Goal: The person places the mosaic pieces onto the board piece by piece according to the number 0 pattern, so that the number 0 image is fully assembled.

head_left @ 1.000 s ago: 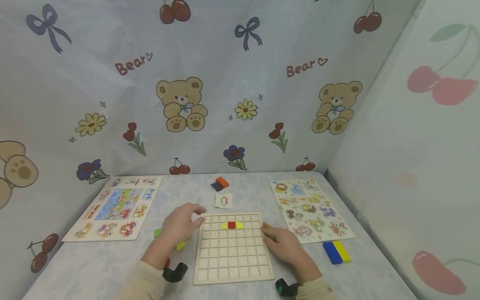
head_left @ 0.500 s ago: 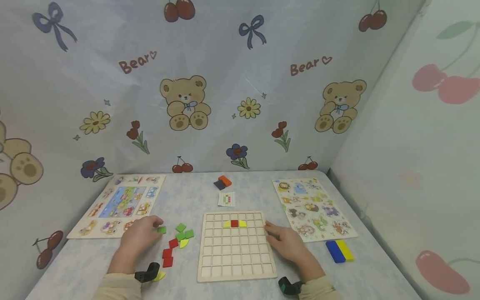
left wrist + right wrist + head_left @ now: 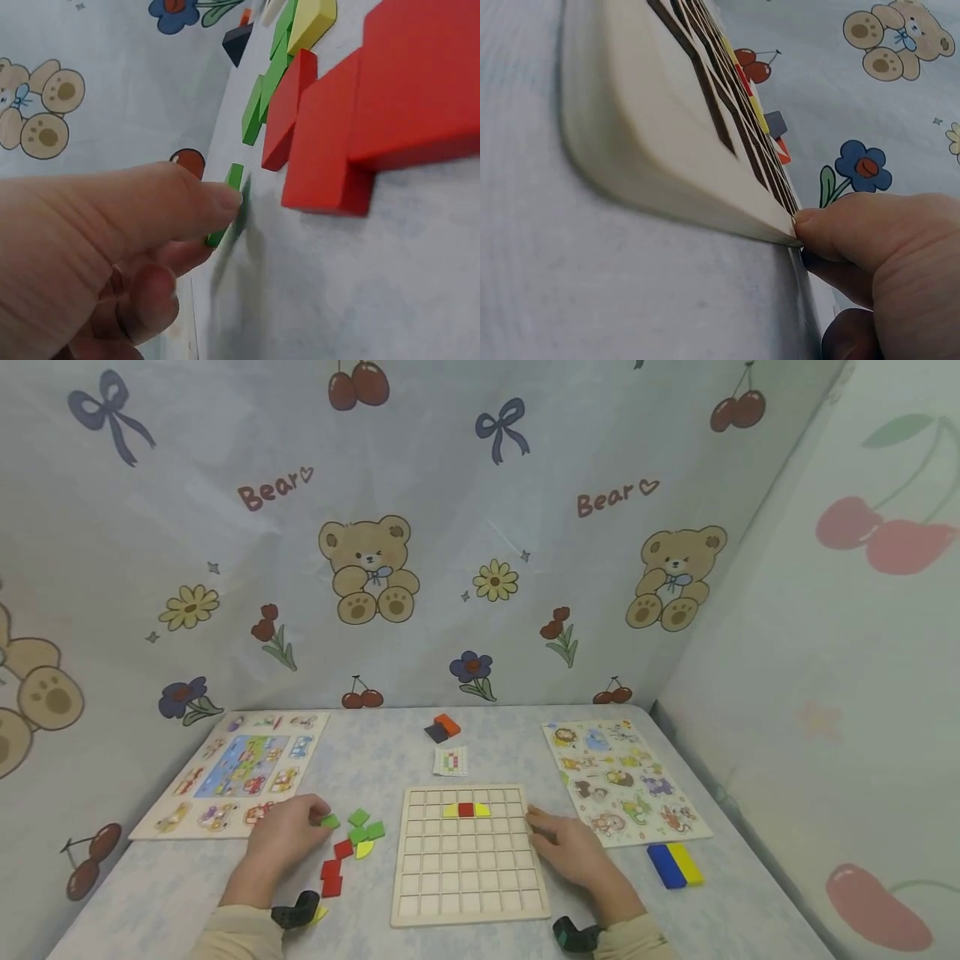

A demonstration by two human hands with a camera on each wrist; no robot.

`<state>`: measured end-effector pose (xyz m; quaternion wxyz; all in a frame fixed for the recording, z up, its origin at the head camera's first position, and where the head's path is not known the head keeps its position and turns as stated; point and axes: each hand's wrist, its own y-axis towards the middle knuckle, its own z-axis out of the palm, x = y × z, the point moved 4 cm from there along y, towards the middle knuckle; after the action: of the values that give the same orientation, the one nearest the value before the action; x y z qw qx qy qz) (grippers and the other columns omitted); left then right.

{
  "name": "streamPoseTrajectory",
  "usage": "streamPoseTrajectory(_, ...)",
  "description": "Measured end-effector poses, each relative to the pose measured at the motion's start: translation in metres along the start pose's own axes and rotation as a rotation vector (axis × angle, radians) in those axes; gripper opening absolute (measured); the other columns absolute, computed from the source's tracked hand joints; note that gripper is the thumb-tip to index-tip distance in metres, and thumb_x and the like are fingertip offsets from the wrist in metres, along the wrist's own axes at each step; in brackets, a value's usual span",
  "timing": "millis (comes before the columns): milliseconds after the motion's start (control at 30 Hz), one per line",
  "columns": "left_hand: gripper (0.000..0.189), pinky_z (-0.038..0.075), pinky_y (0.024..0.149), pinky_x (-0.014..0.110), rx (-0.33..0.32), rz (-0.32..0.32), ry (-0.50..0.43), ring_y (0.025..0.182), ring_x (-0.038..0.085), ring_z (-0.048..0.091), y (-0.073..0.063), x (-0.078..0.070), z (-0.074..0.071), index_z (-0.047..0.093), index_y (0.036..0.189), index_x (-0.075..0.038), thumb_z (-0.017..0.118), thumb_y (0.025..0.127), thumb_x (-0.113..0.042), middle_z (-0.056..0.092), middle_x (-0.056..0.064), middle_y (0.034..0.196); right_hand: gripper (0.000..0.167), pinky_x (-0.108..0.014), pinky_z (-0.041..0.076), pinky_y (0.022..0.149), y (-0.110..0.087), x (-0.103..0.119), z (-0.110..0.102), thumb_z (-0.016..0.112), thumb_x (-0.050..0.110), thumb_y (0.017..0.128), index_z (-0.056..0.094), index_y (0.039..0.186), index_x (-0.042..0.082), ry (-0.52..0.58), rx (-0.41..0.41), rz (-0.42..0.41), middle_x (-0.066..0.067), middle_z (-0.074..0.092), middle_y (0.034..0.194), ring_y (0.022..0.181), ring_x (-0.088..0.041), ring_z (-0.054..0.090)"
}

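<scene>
My left hand (image 3: 285, 835) pinches a green square tile (image 3: 235, 177) between thumb and fingertip, its edge standing close over the table in the left wrist view. Just right of it lie loose green tiles (image 3: 358, 817), red tiles (image 3: 332, 887) and a yellow quarter-round tile (image 3: 363, 849). The wooden grid board (image 3: 471, 864) lies flat in the middle. Its second row from the top holds a red square tile (image 3: 466, 810) between two yellow quarter-round tiles (image 3: 482, 810). My right hand (image 3: 570, 852) grips the board's right edge, thumb at the rim in the right wrist view.
A small pattern card (image 3: 451, 762) lies behind the board, with orange (image 3: 447, 724) and dark grey (image 3: 437, 732) pieces beyond. A vehicle puzzle (image 3: 168, 806) is at left, an animal puzzle (image 3: 626, 777) at right. Blue (image 3: 667, 866) and yellow (image 3: 686, 863) blocks lie front right.
My left hand has moved left from the board's far left corner to the loose tiles and now pinches a green tile. My right hand has stayed at the board's edge.
</scene>
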<state>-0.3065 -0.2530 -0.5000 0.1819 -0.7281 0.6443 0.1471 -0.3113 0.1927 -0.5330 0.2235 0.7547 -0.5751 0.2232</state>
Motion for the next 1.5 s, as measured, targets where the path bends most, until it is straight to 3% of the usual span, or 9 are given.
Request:
streamPoseTrajectory(100,0.031,0.054,0.079,0.047,-0.01,0.048,-0.038,0.093,0.02,0.066,-0.002,-0.014,-0.002,0.073,0.112,-0.012,0.082,0.086,-0.026,0.073,0.003,0.105,0.042,-0.052,0.043,0.112,0.0,0.001,0.001,0.067,0.026,0.098,0.066,0.138,0.013,-0.006,-0.005,-0.013,0.003,0.058,0.149,0.139,-0.029,0.055)
streamPoseTrajectory(267,0.028,0.055,0.081,0.045,-0.006,0.182,-0.07,0.096,0.018,0.067,-0.008,-0.065,0.005,0.074,0.111,-0.018,0.082,0.087,-0.028,0.072,-0.002,0.106,0.042,-0.052,0.044,0.111,-0.001,0.001,0.001,0.068,0.026,0.098,0.067,0.137,0.012,-0.026,-0.018,-0.037,0.003,0.059,0.148,0.137,-0.029,0.056)
streamPoseTrajectory(467,0.024,0.054,0.076,0.038,0.057,0.325,-0.063,0.087,0.011,0.064,-0.012,-0.125,0.034,0.074,0.105,-0.02,0.085,0.084,-0.024,0.07,-0.007,0.098,0.042,-0.052,0.044,0.111,0.001,0.0,0.0,0.068,0.026,0.098,0.066,0.138,0.013,-0.024,-0.021,-0.032,0.003,0.058,0.149,0.138,-0.029,0.056)
streamPoseTrajectory(600,0.019,0.053,0.074,0.036,0.087,0.389,-0.093,0.086,0.011,0.062,-0.01,-0.144,0.054,0.073,0.103,-0.02,0.081,0.086,-0.023,0.07,-0.006,0.097,0.042,-0.052,0.044,0.111,0.001,0.002,-0.001,0.067,0.026,0.099,0.066,0.138,0.012,-0.025,-0.013,-0.034,0.002,0.057,0.149,0.138,-0.029,0.055)
streamPoseTrajectory(900,0.01,0.055,0.08,0.039,0.106,0.46,-0.134,0.094,0.013,0.065,-0.005,-0.14,0.082,0.077,0.099,-0.025,0.079,0.09,-0.023,0.069,-0.009,0.102,0.042,-0.053,0.043,0.112,0.001,0.004,-0.001,0.067,0.027,0.099,0.066,0.138,0.013,-0.022,0.002,-0.019,0.001,0.057,0.15,0.138,-0.03,0.055)
streamPoseTrajectory(1033,0.007,0.056,0.082,0.04,0.075,0.506,-0.131,0.098,0.015,0.067,-0.003,-0.139,0.086,0.079,0.098,-0.027,0.077,0.092,-0.023,0.069,-0.009,0.106,0.043,-0.053,0.043,0.112,0.001,0.003,0.0,0.067,0.029,0.099,0.066,0.139,0.013,-0.026,0.0,-0.013,0.002,0.057,0.149,0.138,-0.029,0.055)
streamPoseTrajectory(1233,0.007,0.056,0.078,0.038,0.01,0.505,-0.124,0.093,0.013,0.066,-0.002,-0.138,0.086,0.082,0.097,-0.024,0.077,0.093,-0.024,0.067,-0.009,0.101,0.043,-0.052,0.042,0.113,0.001,0.001,0.001,0.068,0.029,0.099,0.065,0.139,0.015,-0.025,0.002,0.011,0.005,0.056,0.15,0.14,-0.027,0.053)
streamPoseTrajectory(1367,0.008,0.055,0.078,0.038,-0.003,0.455,-0.145,0.096,0.015,0.067,0.0,-0.135,0.085,0.081,0.1,-0.026,0.077,0.093,-0.026,0.068,-0.009,0.105,0.043,-0.052,0.041,0.114,0.0,0.002,-0.001,0.067,0.028,0.099,0.065,0.139,0.014,-0.012,0.005,0.008,0.004,0.056,0.151,0.14,-0.027,0.053)
streamPoseTrajectory(1500,0.013,0.056,0.081,0.042,-0.049,0.322,-0.171,0.105,0.02,0.068,0.004,-0.122,0.069,0.079,0.106,-0.027,0.076,0.093,-0.029,0.071,-0.007,0.111,0.042,-0.052,0.042,0.113,0.0,0.004,-0.002,0.067,0.026,0.099,0.065,0.139,0.013,-0.007,0.007,-0.011,0.002,0.056,0.151,0.14,-0.029,0.053)
